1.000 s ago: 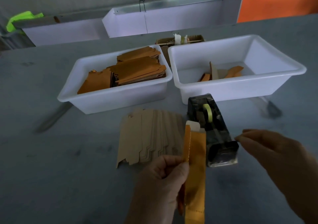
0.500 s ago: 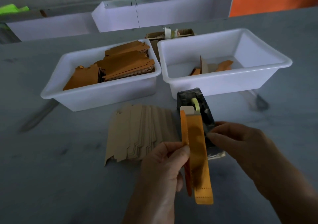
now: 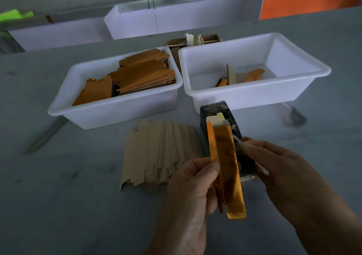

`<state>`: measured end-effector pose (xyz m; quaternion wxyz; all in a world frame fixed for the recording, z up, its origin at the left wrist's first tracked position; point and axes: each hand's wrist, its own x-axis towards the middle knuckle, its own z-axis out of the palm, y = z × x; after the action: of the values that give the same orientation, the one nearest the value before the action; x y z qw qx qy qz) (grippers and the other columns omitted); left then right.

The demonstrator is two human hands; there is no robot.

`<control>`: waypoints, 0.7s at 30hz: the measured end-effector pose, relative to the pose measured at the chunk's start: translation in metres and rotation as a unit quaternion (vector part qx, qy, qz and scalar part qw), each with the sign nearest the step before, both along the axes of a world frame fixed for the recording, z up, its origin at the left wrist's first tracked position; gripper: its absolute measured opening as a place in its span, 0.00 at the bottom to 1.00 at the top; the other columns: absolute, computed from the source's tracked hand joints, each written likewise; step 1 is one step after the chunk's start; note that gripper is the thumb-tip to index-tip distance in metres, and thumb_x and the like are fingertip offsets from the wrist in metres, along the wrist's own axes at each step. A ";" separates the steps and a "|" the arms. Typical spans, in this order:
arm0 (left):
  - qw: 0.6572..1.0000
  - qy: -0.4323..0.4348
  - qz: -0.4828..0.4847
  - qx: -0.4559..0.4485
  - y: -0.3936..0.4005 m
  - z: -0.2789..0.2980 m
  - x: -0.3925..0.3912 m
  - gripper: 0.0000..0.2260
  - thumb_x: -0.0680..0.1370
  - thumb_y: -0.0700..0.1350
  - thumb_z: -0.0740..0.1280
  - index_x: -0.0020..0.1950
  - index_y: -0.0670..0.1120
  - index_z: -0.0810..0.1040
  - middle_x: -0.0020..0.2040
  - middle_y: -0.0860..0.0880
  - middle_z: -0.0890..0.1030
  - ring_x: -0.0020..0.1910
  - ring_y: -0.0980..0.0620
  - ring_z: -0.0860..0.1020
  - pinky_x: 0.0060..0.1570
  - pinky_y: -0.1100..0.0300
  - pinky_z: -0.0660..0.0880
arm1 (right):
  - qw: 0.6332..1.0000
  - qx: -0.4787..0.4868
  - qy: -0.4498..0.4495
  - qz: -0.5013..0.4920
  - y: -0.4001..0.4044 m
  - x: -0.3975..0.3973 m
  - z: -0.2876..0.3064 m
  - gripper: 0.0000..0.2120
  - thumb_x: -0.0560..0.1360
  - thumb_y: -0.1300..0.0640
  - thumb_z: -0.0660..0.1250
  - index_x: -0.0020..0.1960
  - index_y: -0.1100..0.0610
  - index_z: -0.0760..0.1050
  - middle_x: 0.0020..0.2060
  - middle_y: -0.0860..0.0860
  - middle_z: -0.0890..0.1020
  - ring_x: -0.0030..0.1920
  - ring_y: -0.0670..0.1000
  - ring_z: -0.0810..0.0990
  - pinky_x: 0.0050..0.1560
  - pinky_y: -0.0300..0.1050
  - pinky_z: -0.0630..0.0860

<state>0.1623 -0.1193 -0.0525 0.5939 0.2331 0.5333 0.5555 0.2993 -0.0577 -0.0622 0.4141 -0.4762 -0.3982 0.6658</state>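
My left hand (image 3: 193, 184) grips a folded orange cardboard sleeve (image 3: 228, 166), held upright with its pale flap at the top. Just right of it, my right hand (image 3: 274, 164) pinches a strip of clear tape (image 3: 238, 139) that stretches toward the sleeve's right edge. Behind the sleeve stands a black tape dispenser (image 3: 233, 121) with a yellowish roll, partly hidden by the sleeve and my right hand.
A fanned stack of flat tan card blanks (image 3: 156, 152) lies left of the dispenser. Behind it, a white tub (image 3: 109, 115) holds several orange blanks; another white tub (image 3: 254, 94) at right holds a few folded pieces. A small cardboard box (image 3: 193, 40) sits behind them.
My right hand came in from the right to the sleeve's edge and now pinches tape there. The left hand tilted the sleeve slightly, and the view shifted.
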 end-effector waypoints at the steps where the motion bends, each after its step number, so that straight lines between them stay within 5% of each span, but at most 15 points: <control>1: 1.000 0.000 -0.001 0.001 0.000 -0.001 0.000 0.09 0.67 0.46 0.69 0.41 0.42 0.82 0.48 0.28 0.77 0.27 0.50 0.68 0.18 0.67 0.63 | 1.000 0.000 0.011 0.002 -0.001 0.001 0.002 0.09 0.64 0.51 0.68 0.36 0.55 0.84 0.42 0.50 0.85 0.47 0.46 0.82 0.52 0.41 0.74; 4: 1.000 0.004 -0.009 0.007 0.000 -0.002 -0.001 0.07 0.66 0.46 0.69 0.38 0.45 0.84 0.46 0.28 0.78 0.28 0.50 0.68 0.18 0.67 0.62 | 0.998 0.036 -0.057 0.001 -0.009 0.003 0.002 0.08 0.63 0.51 0.71 0.36 0.55 0.84 0.57 0.44 0.81 0.61 0.36 0.73 0.62 0.45 0.67; 7: 1.000 0.005 -0.020 0.011 0.000 -0.003 -0.003 0.07 0.66 0.47 0.69 0.37 0.46 0.84 0.39 0.34 0.79 0.25 0.53 0.69 0.18 0.67 0.62 | 0.987 0.081 -0.136 -0.038 -0.017 0.001 0.001 0.06 0.70 0.59 0.70 0.34 0.58 0.81 0.61 0.42 0.76 0.49 0.27 0.75 0.48 0.30 0.71; 9: 1.000 0.009 -0.026 0.010 0.000 -0.003 -0.004 0.08 0.66 0.47 0.69 0.38 0.44 0.84 0.37 0.39 0.79 0.25 0.53 0.68 0.18 0.67 0.62 | 0.971 0.128 -0.191 -0.059 -0.020 -0.002 0.000 0.06 0.70 0.62 0.71 0.34 0.57 0.80 0.62 0.42 0.75 0.49 0.30 0.77 0.43 0.25 0.71; 12: 0.999 0.013 -0.036 0.002 -0.002 -0.003 -0.009 0.09 0.66 0.47 0.69 0.41 0.43 0.83 0.38 0.38 0.78 0.25 0.53 0.68 0.19 0.67 0.62 | 0.950 0.183 -0.241 -0.070 -0.025 -0.006 -0.003 0.08 0.69 0.61 0.71 0.33 0.54 0.77 0.63 0.41 0.74 0.60 0.41 0.75 0.54 0.39 0.72; 17: 0.999 0.023 -0.033 0.007 -0.002 -0.003 -0.011 0.11 0.71 0.45 0.68 0.47 0.39 0.81 0.49 0.27 0.77 0.29 0.49 0.67 0.20 0.67 0.63 | 0.939 0.199 -0.263 -0.093 -0.030 -0.006 -0.012 0.08 0.69 0.61 0.70 0.32 0.53 0.77 0.62 0.41 0.74 0.61 0.42 0.74 0.56 0.43 0.72; 21: 0.998 0.040 -0.033 0.027 0.003 -0.001 -0.009 0.06 0.75 0.43 0.67 0.47 0.41 0.80 0.46 0.32 0.80 0.28 0.52 0.67 0.20 0.68 0.63 | 0.940 0.204 -0.253 -0.103 -0.031 -0.007 -0.021 0.08 0.69 0.61 0.71 0.33 0.52 0.77 0.61 0.41 0.75 0.61 0.42 0.75 0.58 0.45 0.73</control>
<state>0.1531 -0.1162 -0.0540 0.5833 0.2890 0.5334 0.5401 0.2921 -0.0891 -0.0827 0.4542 -0.5723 -0.5662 0.3815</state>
